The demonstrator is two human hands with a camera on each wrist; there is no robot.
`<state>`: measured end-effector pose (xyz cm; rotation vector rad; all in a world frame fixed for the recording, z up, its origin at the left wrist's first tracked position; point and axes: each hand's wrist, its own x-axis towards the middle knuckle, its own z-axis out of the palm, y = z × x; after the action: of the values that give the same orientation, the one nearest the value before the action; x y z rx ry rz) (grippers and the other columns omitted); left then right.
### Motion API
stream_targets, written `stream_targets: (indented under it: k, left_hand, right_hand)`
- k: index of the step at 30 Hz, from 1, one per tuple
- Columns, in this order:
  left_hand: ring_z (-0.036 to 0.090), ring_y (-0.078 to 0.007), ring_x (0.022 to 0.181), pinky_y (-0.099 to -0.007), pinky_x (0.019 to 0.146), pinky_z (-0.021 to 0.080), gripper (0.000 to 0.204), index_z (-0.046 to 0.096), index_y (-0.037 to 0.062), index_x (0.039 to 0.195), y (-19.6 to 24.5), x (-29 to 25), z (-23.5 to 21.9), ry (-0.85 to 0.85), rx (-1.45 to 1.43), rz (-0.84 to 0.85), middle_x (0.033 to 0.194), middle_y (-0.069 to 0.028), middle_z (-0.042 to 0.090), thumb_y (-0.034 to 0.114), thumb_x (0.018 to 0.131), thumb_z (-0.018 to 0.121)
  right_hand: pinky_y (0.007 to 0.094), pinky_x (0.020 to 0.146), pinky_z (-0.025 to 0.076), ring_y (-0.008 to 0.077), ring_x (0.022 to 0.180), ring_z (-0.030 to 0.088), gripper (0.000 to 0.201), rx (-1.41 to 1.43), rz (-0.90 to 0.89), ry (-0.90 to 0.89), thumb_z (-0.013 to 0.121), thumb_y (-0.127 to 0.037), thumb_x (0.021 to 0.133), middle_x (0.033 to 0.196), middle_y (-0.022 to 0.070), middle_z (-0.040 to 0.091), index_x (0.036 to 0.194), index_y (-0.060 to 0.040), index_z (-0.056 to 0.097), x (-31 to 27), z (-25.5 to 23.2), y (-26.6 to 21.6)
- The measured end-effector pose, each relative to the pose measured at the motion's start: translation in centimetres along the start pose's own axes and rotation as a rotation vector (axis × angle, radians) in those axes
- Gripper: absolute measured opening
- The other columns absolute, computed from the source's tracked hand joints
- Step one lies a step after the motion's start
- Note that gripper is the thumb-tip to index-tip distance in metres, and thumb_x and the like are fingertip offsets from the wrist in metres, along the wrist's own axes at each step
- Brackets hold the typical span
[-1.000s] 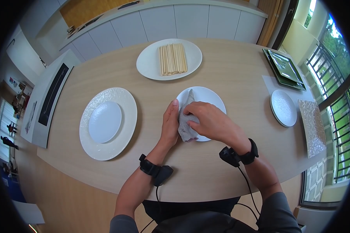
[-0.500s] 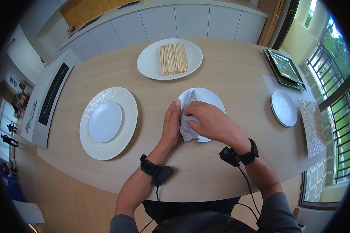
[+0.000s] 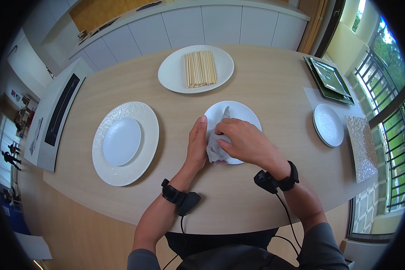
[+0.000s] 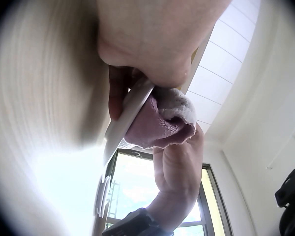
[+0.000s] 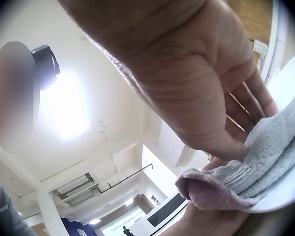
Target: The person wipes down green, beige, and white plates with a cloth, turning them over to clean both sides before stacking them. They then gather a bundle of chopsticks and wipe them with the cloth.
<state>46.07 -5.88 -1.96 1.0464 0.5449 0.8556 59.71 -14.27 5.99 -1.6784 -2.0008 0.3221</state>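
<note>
A round white plate (image 3: 245, 113) is in the middle of the head view, tilted off the tabletop in the left wrist view. My left hand (image 3: 196, 145) grips its left rim, thumb on top and fingers underneath. On the plate's face lies a bunched grey cloth (image 3: 216, 149). My right hand (image 3: 246, 140) holds this cloth against the plate, with bent fingers and the thumb pressed into it. The cloth's pinkish underside (image 4: 155, 125) shows in the left wrist view. Part of the cloth is hidden beneath my right hand.
Left, a small white plate (image 3: 121, 141) rests on a larger cream one (image 3: 141, 166). Behind, an oval plate (image 3: 171, 74) bears wooden chopsticks (image 3: 200, 69). At right are green square plates (image 3: 330, 76), small round plates (image 3: 328, 125) and a rectangular textured plate (image 3: 361, 148).
The cloth's upper tip has moved a little right and down on the plate, and more of the plate's upper left shows. Both hands keep nearly the same place and hold.
</note>
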Motion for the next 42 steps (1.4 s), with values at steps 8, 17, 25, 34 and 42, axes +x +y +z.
stream_targets:
  k: [8,17,25,34,42]
  left_hand:
    - [0.054,-0.0108,0.104,-0.0276,0.095,0.044,0.045,0.056,0.0033,0.126,-0.7,0.5,-0.7,-0.025,-0.082,-0.023,0.115,-0.0048,0.061,0.042,0.109,0.039]
    - [0.054,-0.0114,0.108,-0.0282,0.097,0.044,0.049,0.054,0.0013,0.129,0.0,0.0,-0.2,-0.008,-0.032,-0.009,0.119,-0.0057,0.060,0.043,0.109,0.038]
    - [0.054,-0.0116,0.109,-0.0285,0.097,0.043,0.047,0.054,0.0020,0.129,0.3,0.0,0.1,-0.004,-0.074,-0.031,0.119,-0.0055,0.060,0.042,0.110,0.038]
    - [0.053,-0.0101,0.105,-0.0270,0.096,0.043,0.043,0.056,0.0034,0.125,-0.1,0.1,-0.3,0.001,0.000,0.001,0.114,-0.0035,0.060,0.040,0.110,0.038]
    - [0.053,-0.0091,0.102,-0.0263,0.093,0.043,0.041,0.057,0.0028,0.119,-0.6,0.4,-0.5,0.002,-0.072,0.011,0.111,-0.0028,0.060,0.038,0.110,0.039]
  right_hand:
    - [0.0458,0.083,0.054,0.0371,0.100,0.064,0.021,0.098,-0.137,0.059,0.061,-0.006,0.081,0.102,0.0202,0.067,0.099,0.0041,0.065,0.1,0.7,0.4]
    - [0.0436,0.094,0.050,0.0370,0.105,0.064,0.024,-0.024,0.052,-0.055,0.062,-0.011,0.086,0.107,0.0196,0.069,0.105,0.0041,0.065,0.2,-0.5,0.1]
    - [0.0441,0.090,0.051,0.0370,0.102,0.064,0.024,0.081,-0.032,0.003,0.060,-0.010,0.086,0.103,0.0202,0.069,0.105,0.0030,0.066,0.0,-0.2,0.0]
    - [0.0435,0.091,0.051,0.0366,0.100,0.065,0.025,0.024,0.086,-0.162,0.059,-0.007,0.083,0.105,0.0201,0.070,0.104,0.0036,0.067,0.2,-1.0,-0.4]
    - [0.0425,0.102,0.047,0.0365,0.117,0.060,0.034,0.135,-0.084,-0.068,0.059,-0.007,0.086,0.122,0.0192,0.065,0.119,0.0027,0.061,0.3,0.0,0.2]
